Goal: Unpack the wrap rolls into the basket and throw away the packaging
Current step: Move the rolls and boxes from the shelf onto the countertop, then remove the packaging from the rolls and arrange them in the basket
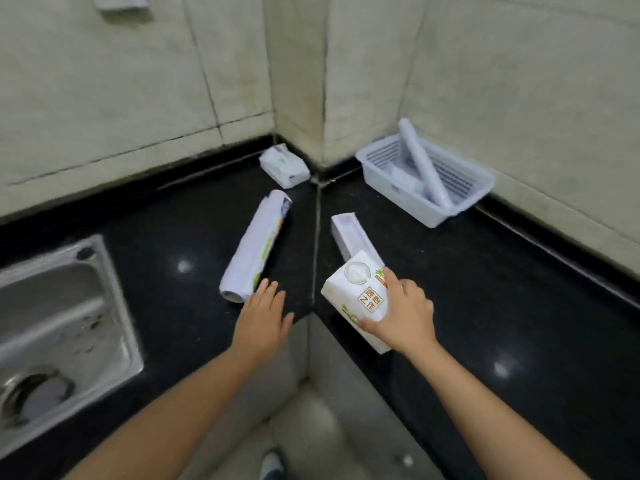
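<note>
Box (360, 292) clamped in right hand (403, 315) at counter (519, 306) front edge; left hand (263, 315) spread, empty.
Wrapped roll (254, 247) could be nudged toward sink (52, 323).

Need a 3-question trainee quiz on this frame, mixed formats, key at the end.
1. True or false: the basket already holds at least one unwrapped roll.
2. Multiple choice: the right hand is gripping
A. the sink rim
B. the printed packaging
C. the basket
3. Fill in: the left hand is open, next to the near end of the ____ lying on the black counter, between the sink and the counter seam.

Key: 1 true; 2 B; 3 wrapped roll.
</note>
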`<state>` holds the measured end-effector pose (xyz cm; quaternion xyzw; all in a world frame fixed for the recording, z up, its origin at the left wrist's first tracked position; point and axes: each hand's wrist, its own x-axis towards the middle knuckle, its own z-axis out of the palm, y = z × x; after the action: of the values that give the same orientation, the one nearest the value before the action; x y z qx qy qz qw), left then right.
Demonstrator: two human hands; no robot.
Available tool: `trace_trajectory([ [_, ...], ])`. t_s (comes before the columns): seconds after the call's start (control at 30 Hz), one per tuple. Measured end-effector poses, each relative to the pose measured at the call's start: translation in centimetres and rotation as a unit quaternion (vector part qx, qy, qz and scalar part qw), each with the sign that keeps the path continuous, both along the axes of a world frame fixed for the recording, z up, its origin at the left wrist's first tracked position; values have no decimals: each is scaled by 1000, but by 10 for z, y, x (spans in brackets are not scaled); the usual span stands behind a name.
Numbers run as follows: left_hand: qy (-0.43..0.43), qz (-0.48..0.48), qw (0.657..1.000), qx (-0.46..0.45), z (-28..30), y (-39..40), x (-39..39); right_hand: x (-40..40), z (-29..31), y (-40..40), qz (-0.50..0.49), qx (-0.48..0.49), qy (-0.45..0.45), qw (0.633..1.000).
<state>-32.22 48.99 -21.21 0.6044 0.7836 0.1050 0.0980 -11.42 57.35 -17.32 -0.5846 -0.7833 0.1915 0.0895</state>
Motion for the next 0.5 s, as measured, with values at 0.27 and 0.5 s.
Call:
trace_trajectory([
  [0.27,20,190,979,-73,1,-38,-166,-230,11,23,160,44,-12,986],
  [0.5,3,257,955,-149,-1,-64,-223,-373,-9,32,251,6,-56,966],
])
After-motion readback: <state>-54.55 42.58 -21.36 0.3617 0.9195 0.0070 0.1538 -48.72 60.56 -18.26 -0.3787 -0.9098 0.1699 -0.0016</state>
